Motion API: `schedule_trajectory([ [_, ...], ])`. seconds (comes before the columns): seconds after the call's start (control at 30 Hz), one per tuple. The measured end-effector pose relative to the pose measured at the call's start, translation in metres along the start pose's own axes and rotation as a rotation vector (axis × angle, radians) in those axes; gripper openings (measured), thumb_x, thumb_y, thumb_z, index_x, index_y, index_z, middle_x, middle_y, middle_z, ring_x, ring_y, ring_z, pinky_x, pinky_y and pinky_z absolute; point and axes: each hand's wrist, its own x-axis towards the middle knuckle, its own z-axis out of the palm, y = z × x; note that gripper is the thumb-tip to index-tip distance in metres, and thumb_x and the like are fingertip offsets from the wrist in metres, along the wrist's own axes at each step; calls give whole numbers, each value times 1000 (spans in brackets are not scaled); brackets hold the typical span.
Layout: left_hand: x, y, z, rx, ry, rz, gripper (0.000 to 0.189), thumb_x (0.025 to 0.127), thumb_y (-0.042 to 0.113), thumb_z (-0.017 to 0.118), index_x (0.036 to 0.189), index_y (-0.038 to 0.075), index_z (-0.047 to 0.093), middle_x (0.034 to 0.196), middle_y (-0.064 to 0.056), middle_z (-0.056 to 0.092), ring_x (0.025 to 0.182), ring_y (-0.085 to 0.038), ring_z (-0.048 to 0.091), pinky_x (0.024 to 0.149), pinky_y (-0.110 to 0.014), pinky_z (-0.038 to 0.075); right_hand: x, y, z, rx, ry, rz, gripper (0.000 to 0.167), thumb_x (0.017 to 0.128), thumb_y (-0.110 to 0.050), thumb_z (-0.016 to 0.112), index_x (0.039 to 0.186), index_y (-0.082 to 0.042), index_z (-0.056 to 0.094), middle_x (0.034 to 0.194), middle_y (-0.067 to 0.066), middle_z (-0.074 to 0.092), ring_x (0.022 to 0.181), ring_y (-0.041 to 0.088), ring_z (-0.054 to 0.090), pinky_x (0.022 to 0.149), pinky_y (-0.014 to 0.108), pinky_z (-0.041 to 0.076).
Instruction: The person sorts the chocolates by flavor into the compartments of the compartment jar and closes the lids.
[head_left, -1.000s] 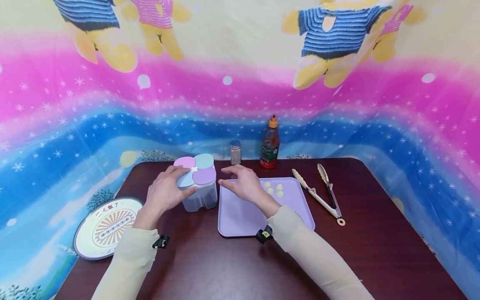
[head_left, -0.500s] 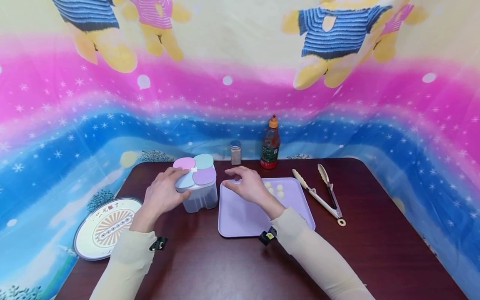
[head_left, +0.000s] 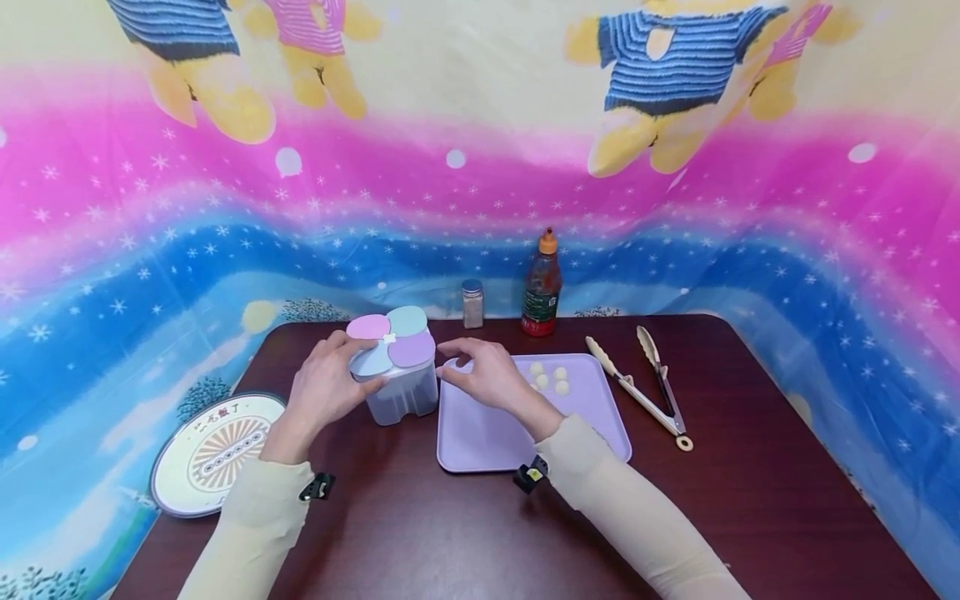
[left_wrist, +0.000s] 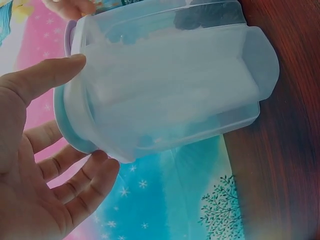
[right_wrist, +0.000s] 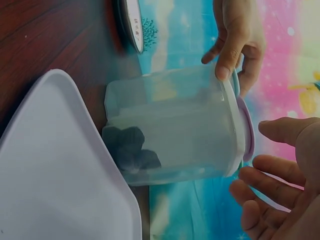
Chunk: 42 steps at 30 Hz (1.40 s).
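gripping lid (head_left: 405,350) of container (head_left: 401,398) with left hand (head_left: 322,390); right hand (head_left: 491,377) near, fingers (right_wrist: 272,187) apart

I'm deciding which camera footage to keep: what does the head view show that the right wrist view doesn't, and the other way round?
Only the head view: the sauce bottle, the small jar, the tongs and the white balls on the tray.

Only the right wrist view: dark lumps showing through the container's wall.

Both: the lidded container, the purple tray, the plate, the left grip and the right grip.
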Motion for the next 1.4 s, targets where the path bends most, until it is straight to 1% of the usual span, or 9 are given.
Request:
schedule_trajectory([
  [0.13, 1, -2, 0, -30, -14, 14, 64, 80, 40, 81, 134, 12, 63, 127, -17, 54, 115, -35, 50, 93, -56, 51, 1, -5, 1, 15, -16, 12, 44, 92, -39, 71, 132, -23, 66, 125, -2, 71, 107, 19, 67, 81, 35, 54],
  [0.27, 1, -6, 0, -42, -54, 30, 67, 82, 40, 79, 140, 13, 57, 143, -18, 48, 129, -38, 43, 100, -58, 48, 1, -9, 2, 18, -25, 21, 43, 92, -35, 71, 133, -24, 65, 122, -1, 72, 107, 18, 67, 81, 35, 55],
  [0.37, 1, -7, 0, -33, -71, 41, 69, 84, 40, 77, 143, 13, 54, 150, -17, 46, 134, -39, 41, 101, -58, 47, 1, -10, 2, 25, -35, 19, 45, 92, -34, 71, 135, -23, 63, 121, 1, 72, 110, 20, 67, 82, 36, 55],
  [0.57, 1, -7, -2, -12, -59, 50, 68, 83, 44, 77, 141, 15, 58, 143, -18, 53, 125, -38, 47, 97, -56, 50, 2, -11, 4, 18, -48, 0, 51, 92, -32, 71, 140, -22, 59, 127, 6, 71, 112, 22, 66, 90, 42, 54],
  [0.77, 0, -8, -3, -29, -63, 52, 67, 81, 44, 79, 139, 15, 60, 137, -17, 54, 121, -36, 47, 96, -55, 50, 5, -9, 5, -5, -43, -25, 53, 92, -31, 71, 142, -22, 58, 125, 5, 71, 110, 21, 68, 88, 40, 55],
  [0.87, -1, -11, -3, -50, -80, 49, 66, 82, 41, 77, 141, 17, 58, 142, -17, 49, 126, -37, 43, 98, -57, 49, 5, -6, 6, 13, -28, -27, 49, 92, -30, 71, 139, -22, 60, 124, 5, 72, 108, 20, 69, 89, 41, 54],
  [1.1, -2, -15, -4, -77, -147, 43, 66, 83, 31, 71, 145, 20, 51, 159, -19, 33, 143, -44, 30, 105, -66, 41, 0, -6, 5, 64, 8, -5, 33, 92, -27, 71, 124, -21, 67, 116, -3, 73, 105, 18, 70, 95, 44, 51],
  [1.2, -2, -15, -5, -77, -162, 46, 66, 83, 30, 70, 145, 20, 49, 159, -19, 33, 142, -44, 33, 105, -66, 41, 0, -8, 4, 57, -8, -4, 34, 93, -27, 70, 126, -22, 67, 117, -3, 73, 108, 17, 68, 96, 43, 52],
  [1.4, -1, -15, -6, -61, -163, 74, 67, 84, 29, 69, 147, 18, 49, 154, -21, 38, 133, -44, 45, 102, -62, 44, 1, -8, 2, 10, -42, -21, 46, 93, -29, 68, 138, -22, 61, 122, 3, 73, 114, 20, 67, 93, 41, 53],
])
